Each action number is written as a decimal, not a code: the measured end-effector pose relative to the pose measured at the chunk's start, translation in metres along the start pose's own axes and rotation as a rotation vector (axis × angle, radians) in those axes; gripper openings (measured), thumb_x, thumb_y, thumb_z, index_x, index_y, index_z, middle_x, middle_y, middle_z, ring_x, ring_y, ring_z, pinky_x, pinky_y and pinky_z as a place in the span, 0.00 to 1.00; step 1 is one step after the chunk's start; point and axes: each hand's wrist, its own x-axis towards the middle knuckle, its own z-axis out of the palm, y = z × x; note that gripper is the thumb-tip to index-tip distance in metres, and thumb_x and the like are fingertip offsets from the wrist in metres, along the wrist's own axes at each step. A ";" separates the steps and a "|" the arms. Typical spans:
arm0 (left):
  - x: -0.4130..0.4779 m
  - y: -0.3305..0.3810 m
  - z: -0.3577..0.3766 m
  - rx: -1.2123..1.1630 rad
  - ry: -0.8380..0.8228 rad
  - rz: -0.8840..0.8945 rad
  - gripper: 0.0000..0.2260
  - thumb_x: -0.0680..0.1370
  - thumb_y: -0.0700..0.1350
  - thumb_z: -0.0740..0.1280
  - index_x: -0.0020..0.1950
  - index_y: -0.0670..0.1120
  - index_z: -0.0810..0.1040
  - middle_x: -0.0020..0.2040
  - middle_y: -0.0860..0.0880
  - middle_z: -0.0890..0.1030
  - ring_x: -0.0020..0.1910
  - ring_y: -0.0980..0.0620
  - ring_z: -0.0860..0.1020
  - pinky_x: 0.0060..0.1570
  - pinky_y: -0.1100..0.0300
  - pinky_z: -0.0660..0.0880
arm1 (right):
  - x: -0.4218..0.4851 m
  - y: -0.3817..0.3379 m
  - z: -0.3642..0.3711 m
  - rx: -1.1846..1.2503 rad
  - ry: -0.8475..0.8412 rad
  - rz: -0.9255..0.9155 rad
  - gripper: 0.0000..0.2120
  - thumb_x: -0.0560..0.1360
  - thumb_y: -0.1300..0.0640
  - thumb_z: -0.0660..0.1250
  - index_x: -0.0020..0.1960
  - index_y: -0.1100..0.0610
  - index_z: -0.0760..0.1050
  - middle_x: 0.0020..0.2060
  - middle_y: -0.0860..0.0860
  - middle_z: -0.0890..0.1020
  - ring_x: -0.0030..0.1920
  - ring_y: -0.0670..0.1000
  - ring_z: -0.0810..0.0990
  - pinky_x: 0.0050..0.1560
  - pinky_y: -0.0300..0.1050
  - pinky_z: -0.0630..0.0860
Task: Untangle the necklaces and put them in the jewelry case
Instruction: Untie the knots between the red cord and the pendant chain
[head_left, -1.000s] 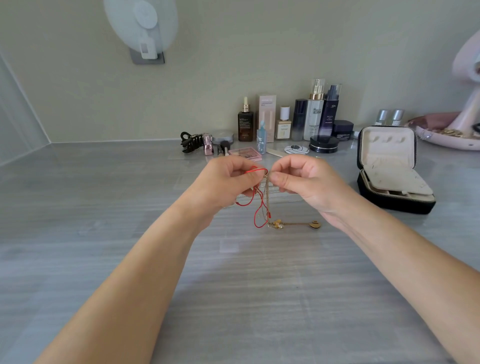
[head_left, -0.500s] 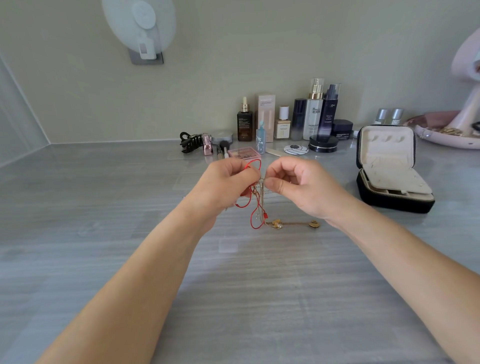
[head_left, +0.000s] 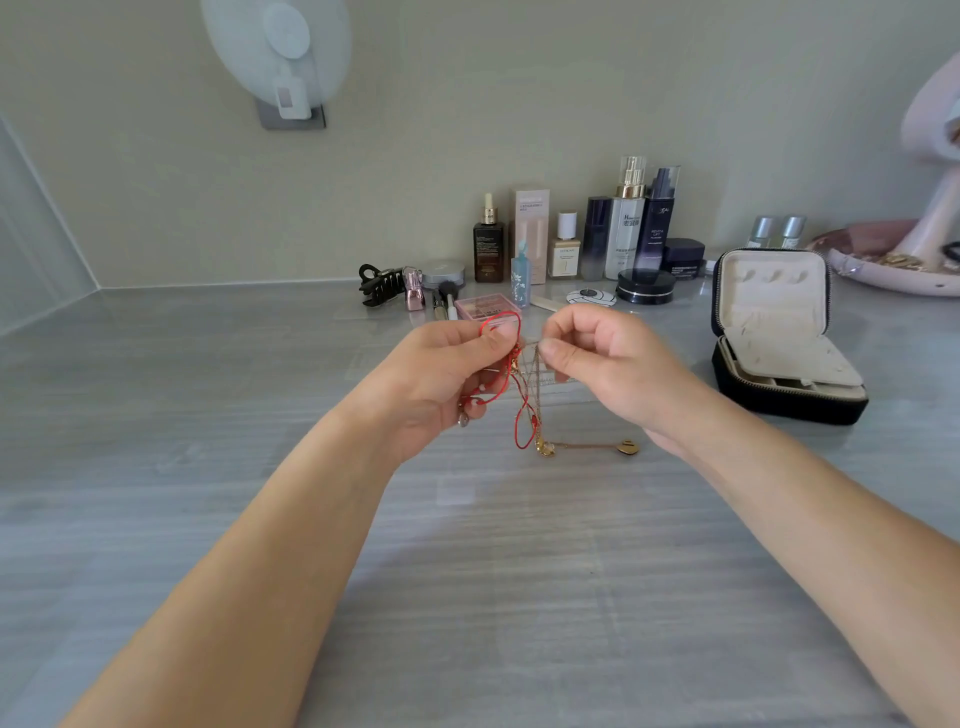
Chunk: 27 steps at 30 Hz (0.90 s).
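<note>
Pinching thin red cord necklace (head_left: 521, 410) in left hand (head_left: 441, 374) grip, fine gold chain necklace (head_left: 584, 445) in right hand (head_left: 613, 364) grip. Tangled together, not yet in open black zipped jewelry case (head_left: 795, 408).

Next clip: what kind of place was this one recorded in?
Probably a home vanity or dressing counter: skincare bottles stand in a row against the wall, an open jewelry case sits on the grey countertop, and a black hair claw lies nearby.
</note>
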 end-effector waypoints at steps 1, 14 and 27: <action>0.000 0.000 -0.001 0.015 0.011 0.012 0.09 0.77 0.46 0.64 0.38 0.46 0.77 0.27 0.52 0.72 0.26 0.57 0.69 0.22 0.66 0.60 | 0.000 0.000 -0.001 0.020 -0.004 0.014 0.10 0.76 0.64 0.63 0.38 0.53 0.72 0.33 0.48 0.76 0.35 0.44 0.74 0.42 0.35 0.72; 0.000 0.003 -0.005 -0.002 0.100 0.057 0.09 0.78 0.41 0.63 0.39 0.47 0.78 0.29 0.54 0.75 0.28 0.57 0.69 0.23 0.66 0.59 | -0.004 0.003 0.008 0.149 -0.176 0.176 0.09 0.79 0.59 0.58 0.43 0.56 0.73 0.33 0.50 0.80 0.33 0.47 0.79 0.43 0.41 0.73; 0.005 0.001 -0.012 0.112 0.249 0.027 0.07 0.76 0.43 0.67 0.38 0.48 0.79 0.31 0.53 0.75 0.25 0.59 0.68 0.22 0.66 0.59 | -0.001 0.005 0.001 0.135 -0.071 0.196 0.06 0.75 0.63 0.64 0.40 0.59 0.78 0.32 0.51 0.82 0.30 0.45 0.80 0.35 0.32 0.76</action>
